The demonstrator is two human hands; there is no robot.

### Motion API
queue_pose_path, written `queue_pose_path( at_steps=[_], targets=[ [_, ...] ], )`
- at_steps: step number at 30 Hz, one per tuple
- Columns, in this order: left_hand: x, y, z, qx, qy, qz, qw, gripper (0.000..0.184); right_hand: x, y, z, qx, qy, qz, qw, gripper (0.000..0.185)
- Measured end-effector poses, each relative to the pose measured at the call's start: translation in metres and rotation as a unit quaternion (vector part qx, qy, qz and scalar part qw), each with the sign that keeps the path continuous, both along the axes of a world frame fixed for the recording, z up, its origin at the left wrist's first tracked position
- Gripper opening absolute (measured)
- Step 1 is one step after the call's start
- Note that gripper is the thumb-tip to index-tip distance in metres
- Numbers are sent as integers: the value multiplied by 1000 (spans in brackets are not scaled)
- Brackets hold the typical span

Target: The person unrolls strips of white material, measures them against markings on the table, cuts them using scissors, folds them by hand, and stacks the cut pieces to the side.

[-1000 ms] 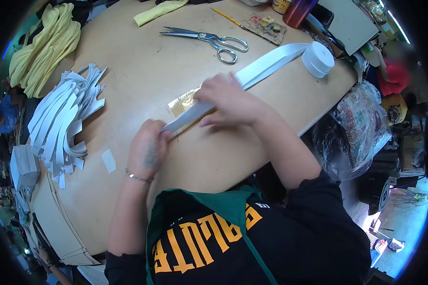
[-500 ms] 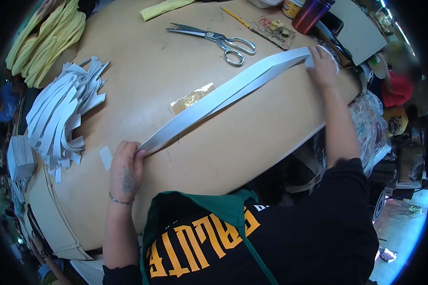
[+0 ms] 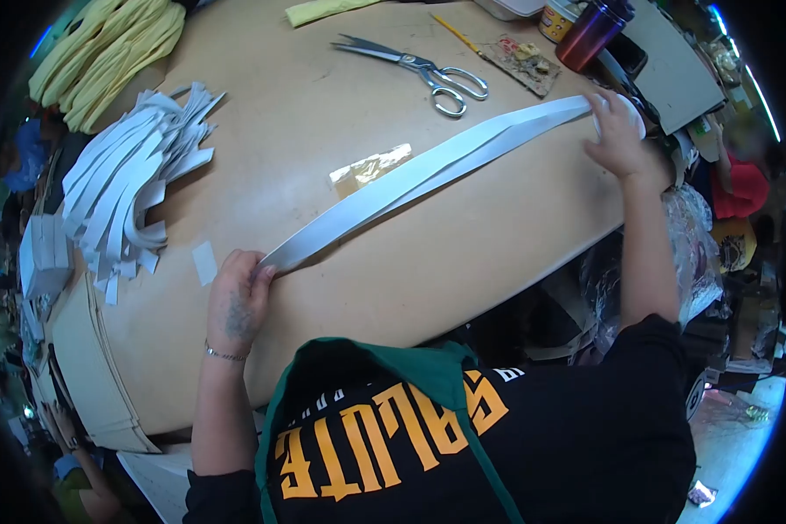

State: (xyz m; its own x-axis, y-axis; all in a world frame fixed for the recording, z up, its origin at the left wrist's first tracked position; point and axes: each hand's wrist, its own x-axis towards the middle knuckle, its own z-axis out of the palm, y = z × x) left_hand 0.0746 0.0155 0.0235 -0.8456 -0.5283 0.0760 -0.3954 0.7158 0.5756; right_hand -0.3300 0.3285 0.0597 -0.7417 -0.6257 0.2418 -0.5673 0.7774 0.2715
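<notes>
A long white strip (image 3: pixel 463 144), doubled into overlapping layers, stretches diagonally over the table between my hands. My left hand (image 3: pixel 240 293) is closed, pinching its near left end between thumb and fingers. At the far right end, my right hand (image 3: pixel 622 140) lies over the strip with fingers spread and the thumb apart. Past that hand the strip curls round in a loop. Under the strip's upper edge sits a shiny piece of clear brown tape (image 3: pixel 371 168). Scissors (image 3: pixel 424 68) with metal handles lie above the strip, blades pointing left.
A heap of cut white strips (image 3: pixel 135 179) lies at left, with yellow fabric bundles (image 3: pixel 105 57) behind. A small white scrap (image 3: pixel 204 263) is near my left hand. Far right stand a dark red tumbler (image 3: pixel 592 35), a pencil (image 3: pixel 457 33) and a stained board (image 3: pixel 524 63).
My right hand's fingers have loosened and its thumb has moved away from the strip. My left hand keeps its pinch. The whole view has shifted slightly.
</notes>
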Motion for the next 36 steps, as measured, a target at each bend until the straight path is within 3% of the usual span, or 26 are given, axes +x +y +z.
queue_pose_path(
  at_steps=[2,3,6,11,14,17,20,23,26,29,34,36],
  targets=[
    [5,-1,0,-20,3,-12,1000,9,42,-58,-5,-138,-75,246,956,65],
    [3,0,2,-29,4,-17,999,10,74,-92,-7,-166,-148,316,922,56],
    [2,4,8,-13,-3,-19,1000,10,165,-178,-9,-99,-351,443,819,46],
    [4,4,4,14,9,-21,1000,10,196,-229,-4,103,-506,387,764,31],
    [4,1,0,131,-15,4,991,12,186,-233,-22,43,-508,399,762,20],
    [9,-6,-23,222,42,18,974,15,179,-234,-29,-98,-541,366,751,17],
    [9,-2,-16,308,55,51,948,14,175,-237,-40,-136,-463,429,763,15],
    [14,-8,-14,335,21,51,940,14,178,-234,-27,-98,-551,371,741,18],
    [19,-12,-7,377,-18,76,923,15,176,-231,-21,-141,-566,367,725,19],
    [21,-9,6,406,-67,64,909,14,174,-241,-33,-248,-501,375,739,18],
    [31,-4,2,294,-19,-4,956,12,176,-234,-22,-86,-549,366,746,16],
    [30,0,4,177,45,-32,983,9,180,-229,-21,-37,-568,371,734,14]
  ],
)
